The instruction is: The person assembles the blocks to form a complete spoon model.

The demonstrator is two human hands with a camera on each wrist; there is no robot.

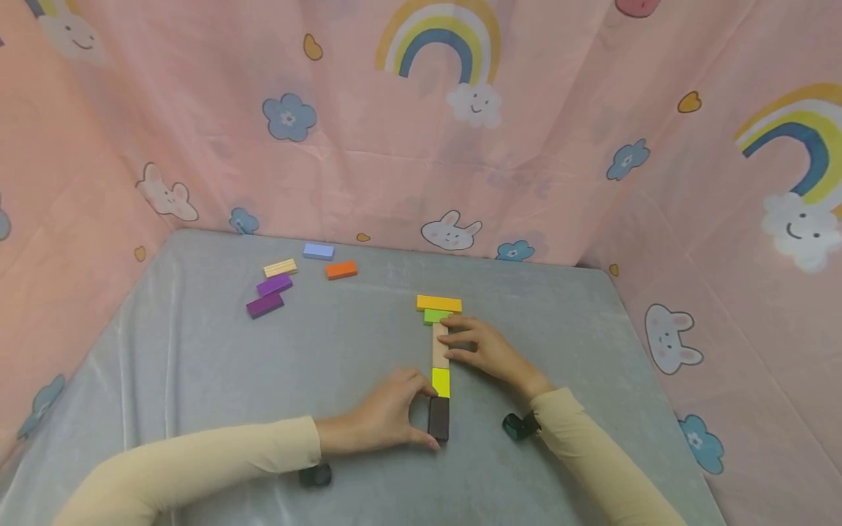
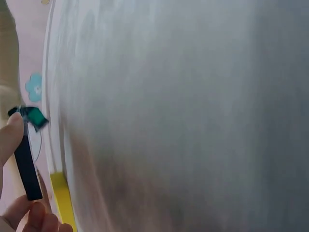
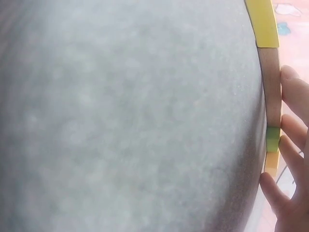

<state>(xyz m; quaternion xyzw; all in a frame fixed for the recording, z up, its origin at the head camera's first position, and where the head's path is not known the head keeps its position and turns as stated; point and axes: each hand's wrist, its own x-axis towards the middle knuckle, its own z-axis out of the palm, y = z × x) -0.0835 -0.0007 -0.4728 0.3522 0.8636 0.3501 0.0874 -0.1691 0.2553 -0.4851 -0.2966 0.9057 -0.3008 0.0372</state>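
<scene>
A line of blocks runs toward the person in the head view. At its near end lies a dark brown block (image 1: 438, 419), its two ends pinched between the thumb and fingers of my left hand (image 1: 381, 416). Beyond it come a yellow block (image 1: 441, 382), a plain wooden block (image 1: 440, 345) and a light green block (image 1: 436, 316). An orange-yellow block (image 1: 439, 303) lies crosswise at the far end. My right hand (image 1: 490, 352) rests its extended fingers along the right side of the wooden and green blocks; the right wrist view shows these fingers (image 3: 294, 92) beside the row.
Toward the back left lie a light blue block (image 1: 319, 252), an orange block (image 1: 341, 270), a striped cream block (image 1: 280, 268) and two purple blocks (image 1: 274, 284). Grey cloth (image 1: 224, 365) covers the table. A pink patterned curtain (image 1: 368, 175) hangs behind and at both sides.
</scene>
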